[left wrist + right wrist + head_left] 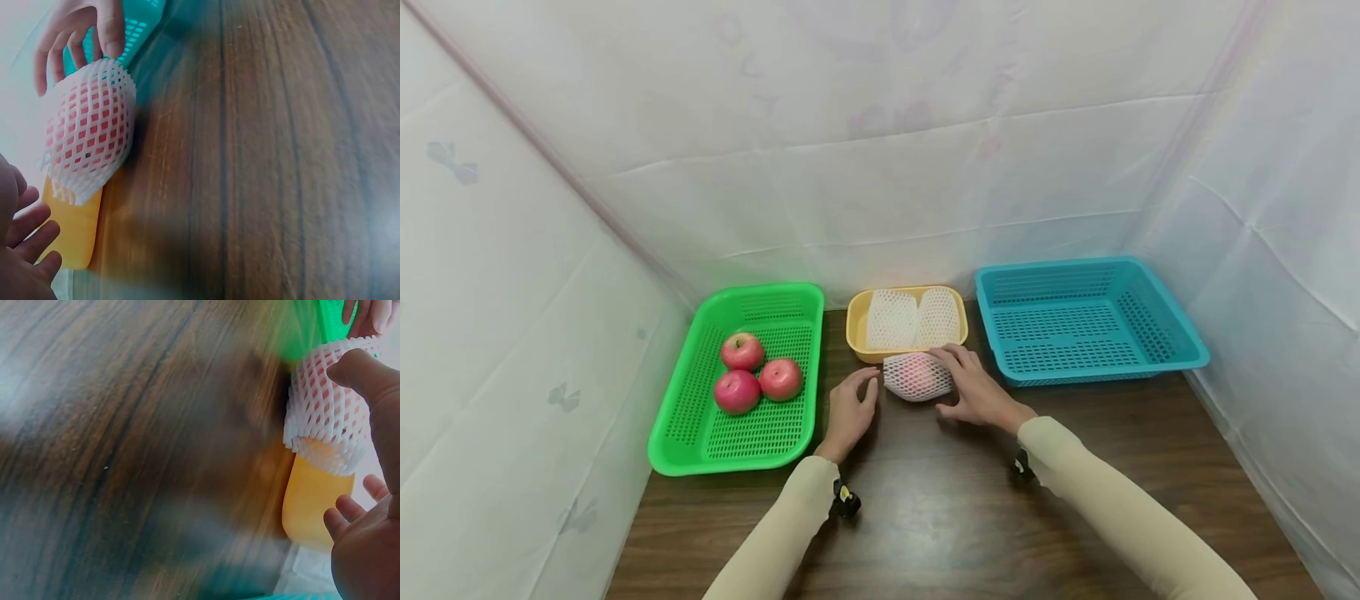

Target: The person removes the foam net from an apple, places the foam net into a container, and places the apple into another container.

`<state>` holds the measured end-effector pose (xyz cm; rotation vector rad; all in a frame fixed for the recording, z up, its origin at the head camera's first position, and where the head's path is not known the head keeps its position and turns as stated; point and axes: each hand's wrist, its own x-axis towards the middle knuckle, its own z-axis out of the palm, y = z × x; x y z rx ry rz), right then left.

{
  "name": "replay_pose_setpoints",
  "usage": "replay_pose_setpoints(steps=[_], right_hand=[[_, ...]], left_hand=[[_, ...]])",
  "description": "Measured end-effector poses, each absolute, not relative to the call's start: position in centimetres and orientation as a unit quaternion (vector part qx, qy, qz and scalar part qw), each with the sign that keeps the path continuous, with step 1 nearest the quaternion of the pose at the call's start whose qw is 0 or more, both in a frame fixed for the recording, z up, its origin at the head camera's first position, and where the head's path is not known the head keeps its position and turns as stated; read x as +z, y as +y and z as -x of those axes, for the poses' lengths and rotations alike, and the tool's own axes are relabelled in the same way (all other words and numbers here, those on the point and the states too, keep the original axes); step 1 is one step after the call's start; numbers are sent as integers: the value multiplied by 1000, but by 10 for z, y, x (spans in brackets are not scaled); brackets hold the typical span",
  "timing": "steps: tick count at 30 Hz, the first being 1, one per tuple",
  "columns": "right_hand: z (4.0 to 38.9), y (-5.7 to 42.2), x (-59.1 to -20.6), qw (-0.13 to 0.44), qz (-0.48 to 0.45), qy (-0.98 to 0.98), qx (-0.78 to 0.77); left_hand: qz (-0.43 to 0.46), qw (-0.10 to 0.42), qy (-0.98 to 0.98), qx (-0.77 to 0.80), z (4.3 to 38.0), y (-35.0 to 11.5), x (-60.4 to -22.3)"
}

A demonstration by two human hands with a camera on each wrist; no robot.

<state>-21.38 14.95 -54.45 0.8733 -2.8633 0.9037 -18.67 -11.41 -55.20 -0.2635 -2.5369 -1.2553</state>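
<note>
An apple in a white foam net sleeve [917, 377] lies on the table in front of a small yellow basket [867, 357]. The net reaches past the fruit at the ends, and red shows through its mesh. Just left of it is my left hand [850, 414], fingers loosely bent and apart from the net. My right hand [976, 390] is at the other end, its fingertips by the net's upper right edge and its thumb spread away. Whether those fingertips touch the net, I cannot tell. The left wrist view shows the netted apple [90, 125] between both hands.
Inside the yellow basket are two white foam nets [892, 319]. To the left, a green basket [658, 442] holds three red apples [781, 380]. A blue basket [1105, 371] stands at the right. White curtains [880, 200] enclose the dark wooden table [925, 517].
</note>
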Motion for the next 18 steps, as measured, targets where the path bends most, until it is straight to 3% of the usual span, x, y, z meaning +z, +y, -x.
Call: replay_pose_setpoints(steps=[10,18], right_hand=[[209,156,-548,-15,-251,-925,286],[206,160,-550,-23,-232,-930,284]], left_hand=[[94,168,-874,-445,198,-104,-550],[85,141,-880,-446,204,-98,-548]])
